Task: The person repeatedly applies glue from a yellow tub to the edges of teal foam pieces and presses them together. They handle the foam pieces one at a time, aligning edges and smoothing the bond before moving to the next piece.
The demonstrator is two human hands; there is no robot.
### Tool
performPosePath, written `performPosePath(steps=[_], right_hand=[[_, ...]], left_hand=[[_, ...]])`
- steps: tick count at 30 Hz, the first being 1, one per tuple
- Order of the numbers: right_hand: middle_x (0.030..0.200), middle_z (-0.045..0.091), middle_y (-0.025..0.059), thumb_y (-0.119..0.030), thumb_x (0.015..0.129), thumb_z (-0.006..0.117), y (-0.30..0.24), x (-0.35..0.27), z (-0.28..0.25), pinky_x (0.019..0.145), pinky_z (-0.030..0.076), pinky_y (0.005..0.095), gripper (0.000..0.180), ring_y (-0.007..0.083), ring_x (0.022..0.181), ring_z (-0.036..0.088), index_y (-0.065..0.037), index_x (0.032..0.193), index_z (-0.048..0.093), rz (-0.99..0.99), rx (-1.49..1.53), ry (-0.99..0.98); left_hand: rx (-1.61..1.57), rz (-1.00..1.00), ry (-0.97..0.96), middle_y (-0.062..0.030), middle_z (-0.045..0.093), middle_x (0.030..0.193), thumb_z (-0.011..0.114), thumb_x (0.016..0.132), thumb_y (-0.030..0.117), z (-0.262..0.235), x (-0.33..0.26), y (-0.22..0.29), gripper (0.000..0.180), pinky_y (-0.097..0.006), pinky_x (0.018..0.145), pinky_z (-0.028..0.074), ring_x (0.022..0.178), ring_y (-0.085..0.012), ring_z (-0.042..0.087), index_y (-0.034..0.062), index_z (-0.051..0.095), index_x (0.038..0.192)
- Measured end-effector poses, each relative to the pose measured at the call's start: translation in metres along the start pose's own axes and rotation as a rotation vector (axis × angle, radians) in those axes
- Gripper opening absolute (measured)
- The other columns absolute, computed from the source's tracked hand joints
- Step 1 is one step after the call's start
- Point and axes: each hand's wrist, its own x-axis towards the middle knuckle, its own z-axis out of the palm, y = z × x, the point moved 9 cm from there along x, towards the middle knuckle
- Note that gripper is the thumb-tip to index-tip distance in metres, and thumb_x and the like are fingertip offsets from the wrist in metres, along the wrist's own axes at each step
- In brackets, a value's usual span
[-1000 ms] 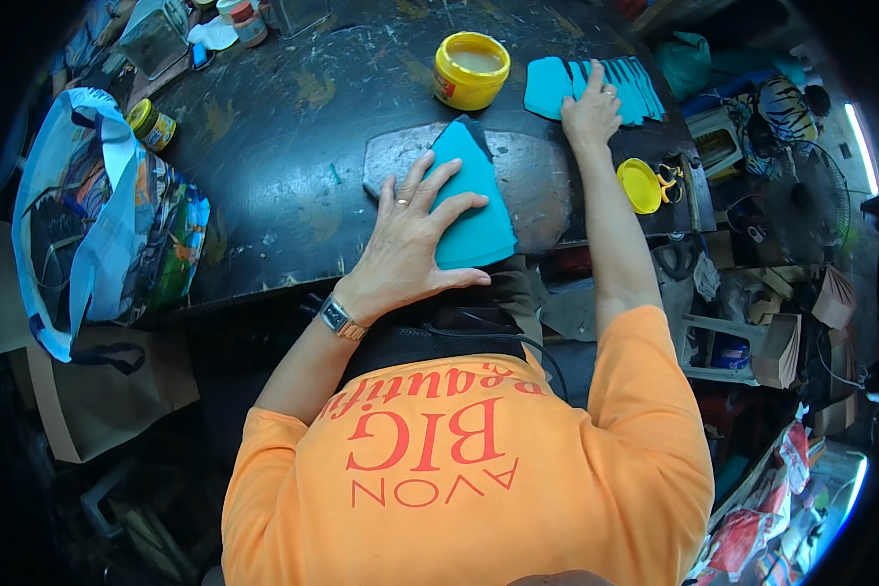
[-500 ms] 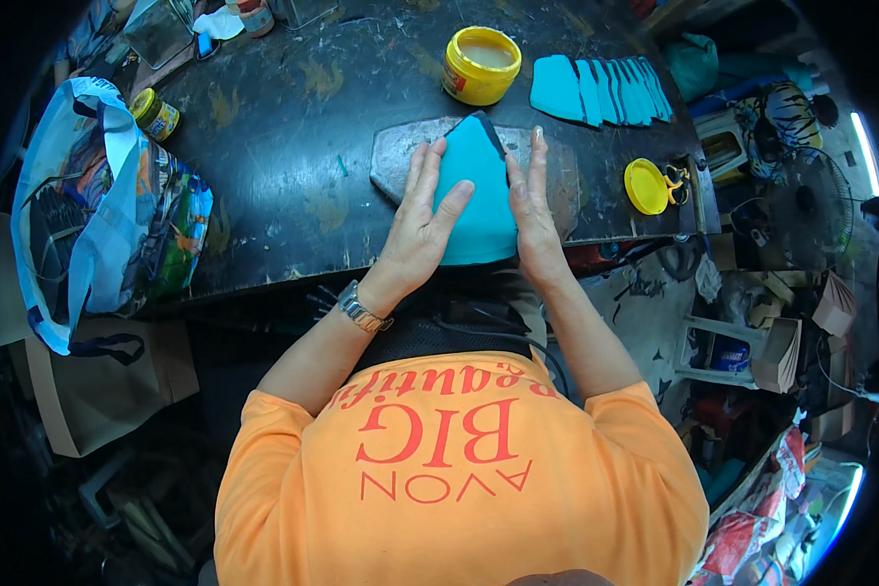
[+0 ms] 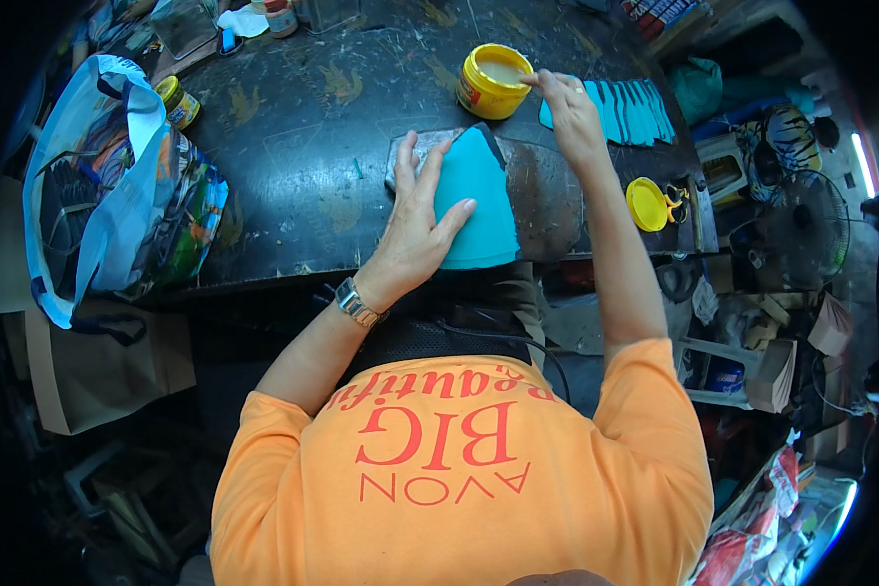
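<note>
A stack of teal, pointed flat pieces [image 3: 481,220] with a dark band along the tip lies on a dark slab [image 3: 549,200] near the table's front edge. My left hand [image 3: 412,227] rests on its left side, fingers spread and open. Beyond it stands an open yellow tub [image 3: 493,101] with pale, cloudy contents. At the tub's right rim is my right hand [image 3: 571,115], fingers stretched out; I see nothing held in it. Just right of that hand, more teal pieces [image 3: 635,112] lie overlapped in a row, partly hidden by it.
A yellow lid [image 3: 646,203] and yellow-handled scissors [image 3: 676,205] lie at the table's right edge. On the left stand a large blue bag [image 3: 117,195] and a small yellow-lidded jar [image 3: 177,102]. A fan [image 3: 811,220] stands off to the right.
My right hand has left the right edge of the teal stack and moved up to the tub's rim. My left hand stays on the stack.
</note>
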Motion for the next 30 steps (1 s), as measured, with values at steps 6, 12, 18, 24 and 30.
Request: performPosePath(steps=[6,12,18,24,30], right_hand=[[0.14,0.057,0.0236,-0.066,0.101,0.031,0.017,0.062,0.037,0.105,0.042,0.0504,0.066,0.0386,0.133,0.048,-0.022,0.122,0.075,0.005,-0.721,-0.109],[0.134,0.06,0.0213,-0.054,0.101,0.047,-0.003,0.058,0.01,0.103,0.044,0.0494,0.052,0.0388,0.124,0.056,-0.014,0.121,0.074,-0.09,-0.486,0.213],[0.126,0.063,0.019,-0.016,0.089,0.063,-0.024,-0.002,0.015,0.097,0.046,0.0473,0.028,0.0354,0.117,0.06,-0.008,0.114,0.073,-0.235,-0.743,0.114],[0.114,0.066,0.0129,0.005,0.08,0.057,-0.051,-0.027,0.0,0.099,0.047,0.0376,0.031,0.0267,0.116,0.059,-0.005,0.101,0.077,-0.219,-0.102,0.039],[0.12,0.062,0.0097,0.012,0.082,0.048,-0.036,-0.038,0.028,0.108,0.043,0.0347,0.048,0.0249,0.118,0.055,-0.012,0.111,0.078,-0.144,0.338,-0.067]], left_hand=[[0.242,0.083,-0.023,-0.0228,0.034,0.156,0.064,0.097,0.037,0.002,0.017,0.01,0.066,-0.05,0.116,0.031,0.143,-0.0399,0.036,0.0079,0.041,0.151],[0.284,0.064,-0.065,-0.02,0.045,0.151,0.062,0.099,0.038,0.01,0.015,-0.005,0.062,-0.052,0.117,0.027,0.14,-0.037,0.042,0.0081,0.043,0.15],[0.275,0.1,-0.027,-0.0195,0.048,0.146,0.061,0.098,0.041,0.01,0.015,-0.006,0.062,-0.058,0.113,0.027,0.134,-0.0366,0.045,0.0061,0.045,0.147],[0.282,0.111,-0.008,-0.0176,0.049,0.145,0.061,0.097,0.04,0.009,0.015,-0.005,0.06,-0.057,0.113,0.028,0.134,-0.035,0.047,0.0066,0.046,0.145],[0.255,0.065,-0.011,-0.0164,0.051,0.143,0.06,0.098,0.039,0.005,0.013,-0.005,0.054,-0.057,0.113,0.028,0.134,-0.0335,0.047,0.0077,0.048,0.141]])
